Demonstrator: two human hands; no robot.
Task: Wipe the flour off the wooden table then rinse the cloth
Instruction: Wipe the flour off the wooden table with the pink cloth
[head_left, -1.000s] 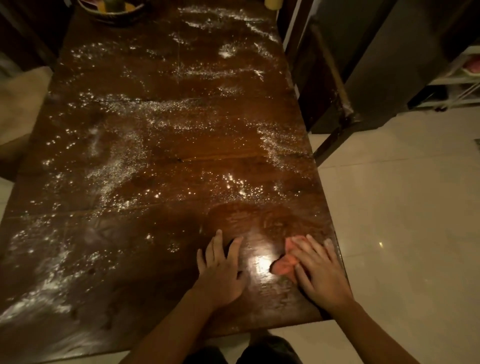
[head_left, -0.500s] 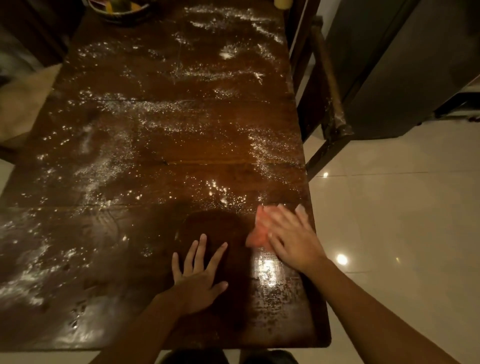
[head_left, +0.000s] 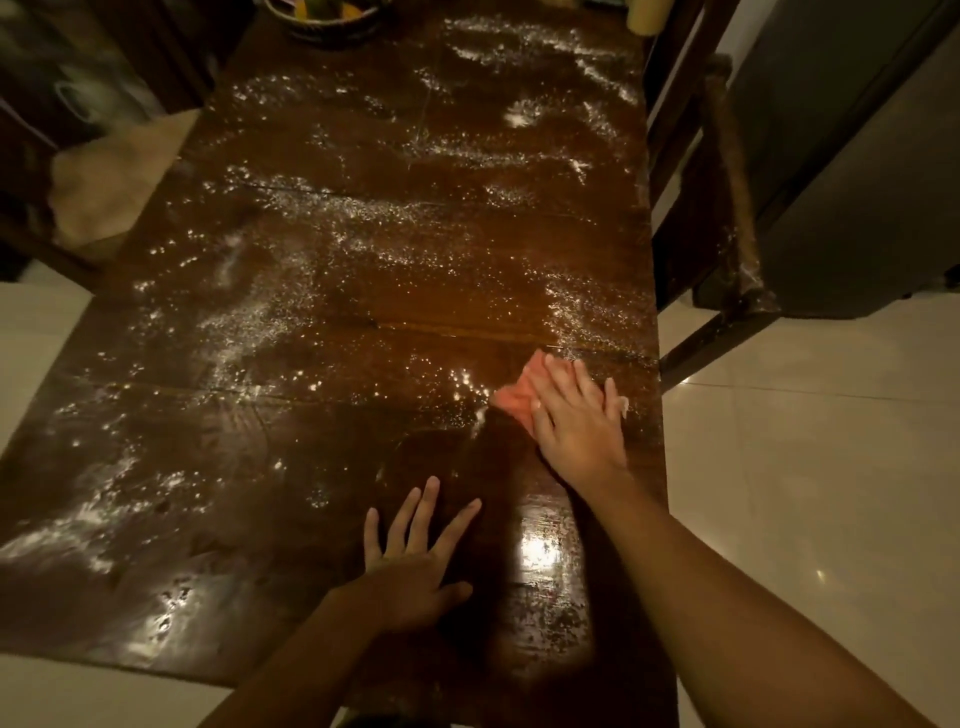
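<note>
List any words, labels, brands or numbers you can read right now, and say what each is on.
None: no text shows anywhere in this view.
The table, cloth, bowl, chair and dark cabinet carry no lettering that can be seen.

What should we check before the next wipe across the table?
1. Is the cloth under the right hand? ok, the hand presses flat on it.
2. Is the left hand steady? ok, it rests flat on the table, fingers spread.
3. Is the flour gone? not ok, it covers most of the table beyond the cloth.
4. Is the bowl out of the way? ok, it sits at the far end.
5. Is the cloth clean enough? cannot tell, its underside is hidden.
</note>
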